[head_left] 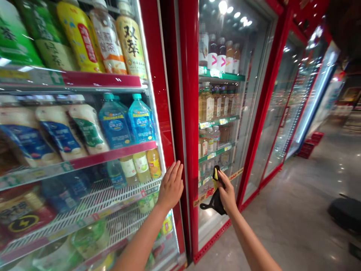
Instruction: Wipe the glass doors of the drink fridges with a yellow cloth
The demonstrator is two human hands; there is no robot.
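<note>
My left hand point(171, 186) lies with fingers stretched flat against the red frame point(162, 94) of the left drinks fridge. Its fingers are close together, and nothing shows in them. Through the glass beside it, bottled drinks point(141, 120) stand on shelves. Over to the right, my right hand point(228, 192) is closed around a black cloth point(216, 203) with a yellow patch and a small loop at its lower left. The cloth is in front of the glass door point(220, 150) of the neighbouring fridge; I cannot tell whether it touches the glass. My fingers hide part of it.
A tall dark gap point(169, 56) runs between the two fridges. More red-framed fridges point(290, 94) line the aisle to the right. Red boxes point(306, 148) stand farther along on the shiny grey floor point(299, 210). At the right edge sits a dark rounded object point(345, 212).
</note>
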